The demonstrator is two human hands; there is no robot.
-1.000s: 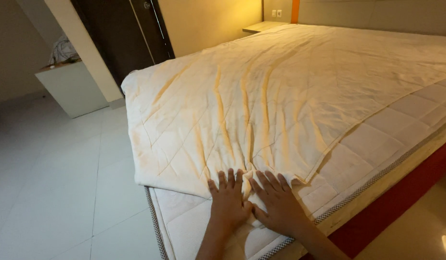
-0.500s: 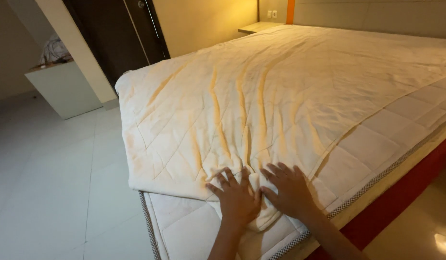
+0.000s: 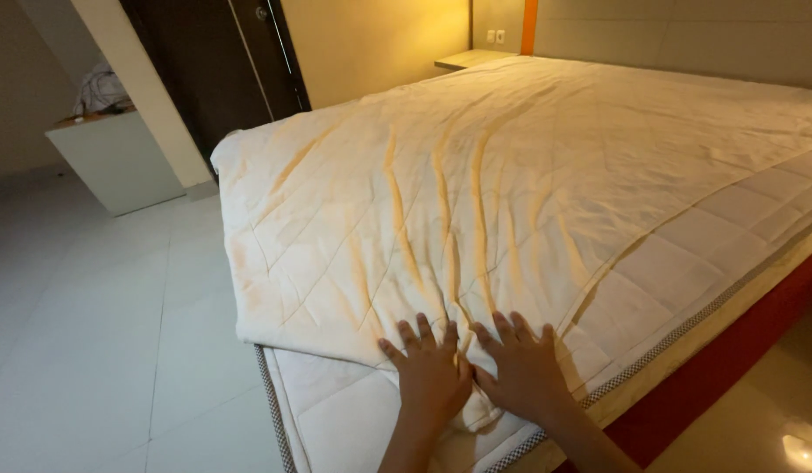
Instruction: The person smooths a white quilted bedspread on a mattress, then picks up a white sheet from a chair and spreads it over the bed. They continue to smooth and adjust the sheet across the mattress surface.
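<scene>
A cream quilted cover (image 3: 511, 184) lies wrinkled over a white mattress (image 3: 336, 420). Its near corner sits short of the mattress corner, leaving bare quilted mattress showing. My left hand (image 3: 434, 372) and my right hand (image 3: 524, 368) lie side by side, palms down and fingers spread, pressing on the cover's near corner. Long creases fan out from my hands toward the far side of the bed. Neither hand grips anything.
A red bed base (image 3: 730, 359) runs under the mattress at the right. White tiled floor (image 3: 90, 350) spreads to the left. A white cabinet (image 3: 117, 158) with cloth on it stands at the back left, beside a dark door (image 3: 222, 79). A bedside shelf (image 3: 471, 60) sits by the headboard.
Both hands have slid a little forward on the cover's corner, staying flat and side by side. The creases ahead of them have shifted slightly.
</scene>
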